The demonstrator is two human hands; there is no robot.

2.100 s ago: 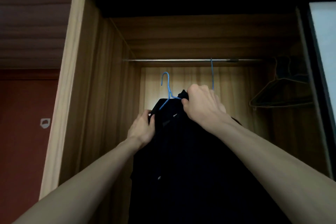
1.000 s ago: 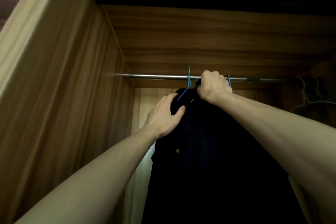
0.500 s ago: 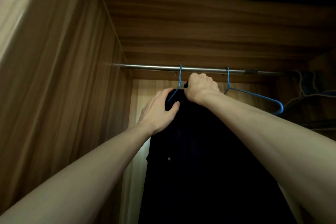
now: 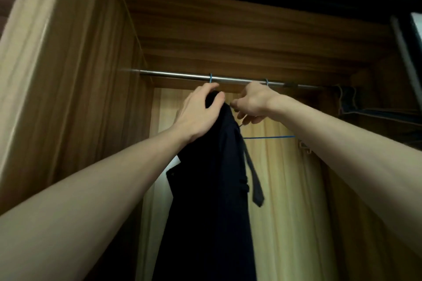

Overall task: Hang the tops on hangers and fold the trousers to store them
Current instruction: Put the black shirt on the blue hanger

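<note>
Already up: dark top (image 4: 205, 189) hangs on a blue hanger (image 4: 210, 78) hooked over the metal rail (image 4: 173, 74), draping straight down inside the wardrobe (image 4: 68, 75). A loose strap or sleeve end dangles at its 3 o'clock side. Left hand (image 4: 201, 112) grips the top's shoulder just under the hook, fingers and thumb curled round the cloth. Right hand (image 4: 253, 102), at 3 o'clock of it, pinches something thin near the collar; cannot tell if cloth or wire. Second blue hanger (image 4: 269, 137) hangs bare at 3 o'clock on the same rail; more dark hangers (image 4: 351, 102) at far 3 o'clock. Judgement: fabric is soft, light and limp, likely to slide off thin wire; best taken at the shoulder seams or collar, not the hem.
</note>
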